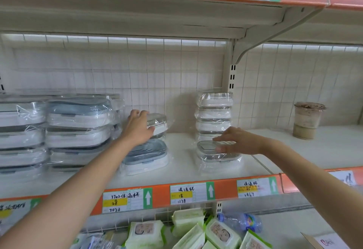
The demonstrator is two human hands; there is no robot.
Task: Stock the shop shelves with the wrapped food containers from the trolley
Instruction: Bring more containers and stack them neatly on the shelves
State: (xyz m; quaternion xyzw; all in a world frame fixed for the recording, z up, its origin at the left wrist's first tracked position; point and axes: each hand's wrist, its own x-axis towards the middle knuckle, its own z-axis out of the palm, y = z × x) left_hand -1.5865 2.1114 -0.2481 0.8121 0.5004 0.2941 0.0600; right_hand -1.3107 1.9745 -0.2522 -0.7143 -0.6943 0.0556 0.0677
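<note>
Left hand [138,126] curled round a small wrapped container [158,124], held atop a larger grey-lidded one [146,156] on the shelf [182,172]. Right hand [237,140] flat, fingers straight, resting on a clear-lidded container [218,153] lying just before a stack of four [214,114]. Tall piles of wrapped containers [59,130] at far left. Brown cup [307,120] well apart at right. Wipes packs [188,231] on the shelf below
</note>
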